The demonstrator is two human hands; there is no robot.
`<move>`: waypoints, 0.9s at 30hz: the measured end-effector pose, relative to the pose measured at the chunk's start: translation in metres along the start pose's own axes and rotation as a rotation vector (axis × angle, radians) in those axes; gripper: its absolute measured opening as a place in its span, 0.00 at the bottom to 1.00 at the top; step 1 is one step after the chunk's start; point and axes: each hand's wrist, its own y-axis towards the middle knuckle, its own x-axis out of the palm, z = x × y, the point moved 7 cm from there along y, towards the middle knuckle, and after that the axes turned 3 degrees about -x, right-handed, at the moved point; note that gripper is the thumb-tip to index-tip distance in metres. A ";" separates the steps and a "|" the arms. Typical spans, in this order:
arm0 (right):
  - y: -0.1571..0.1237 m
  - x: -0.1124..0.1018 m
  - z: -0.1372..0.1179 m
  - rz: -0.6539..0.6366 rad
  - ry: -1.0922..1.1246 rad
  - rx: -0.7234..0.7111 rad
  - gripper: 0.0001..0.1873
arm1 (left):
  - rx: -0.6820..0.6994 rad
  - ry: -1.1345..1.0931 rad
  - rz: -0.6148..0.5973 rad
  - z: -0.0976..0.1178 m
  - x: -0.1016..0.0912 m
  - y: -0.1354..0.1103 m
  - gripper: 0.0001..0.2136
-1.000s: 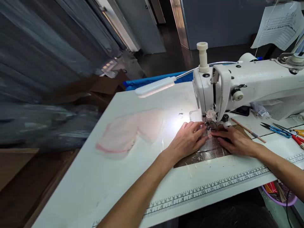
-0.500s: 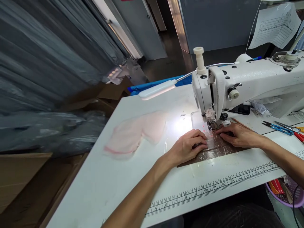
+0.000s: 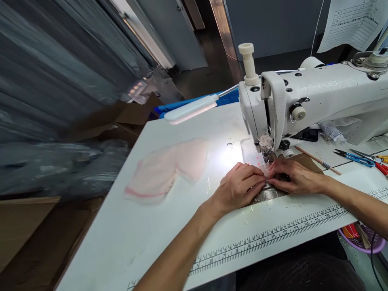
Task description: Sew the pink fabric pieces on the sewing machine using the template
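Pink-marked fabric (image 3: 262, 166) lies between and just beyond the left hand (image 3: 241, 186) and right hand (image 3: 294, 176), both pinching its near edge (it's sheer).

A person's two bare hands are at a white sewing machine (image 3: 321, 93) on a white table (image 3: 163, 234). The left hand (image 3: 239, 185) and right hand (image 3: 292, 177) come together at the fingertips on sheer fabric (image 3: 262, 166) with pink marks, just in front of the needle area; whether they pinch it is too small to tell. A brown sheet (image 3: 311, 163) lies beneath. To the left, near a slim lamp (image 3: 190, 109), is a pale pink cloth (image 3: 157, 171). A ruler (image 3: 263, 243) runs along the table's near edge. At right lie a thin stick (image 3: 317, 160), blue snips (image 3: 357, 158) and red-handled scissors (image 3: 381, 167). A grey curtain (image 3: 45, 60) hangs at upper left.
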 end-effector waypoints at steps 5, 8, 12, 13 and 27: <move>-0.002 -0.016 0.018 0.070 -0.104 0.115 0.15 | 0.047 0.074 -0.067 0.002 0.005 -0.001 0.08; -0.004 -0.011 0.023 0.021 -0.201 0.101 0.18 | 0.059 0.060 -0.099 0.002 0.008 -0.003 0.08; -0.005 -0.004 0.018 0.031 -0.316 -0.019 0.19 | 0.087 0.051 -0.093 0.003 0.009 -0.002 0.07; -0.005 -0.003 0.017 0.036 -0.335 -0.038 0.19 | 0.094 0.050 -0.082 0.004 0.009 -0.001 0.07; -0.009 -0.001 0.009 0.079 -0.332 -0.137 0.17 | 0.109 0.083 -0.196 0.012 0.008 0.004 0.08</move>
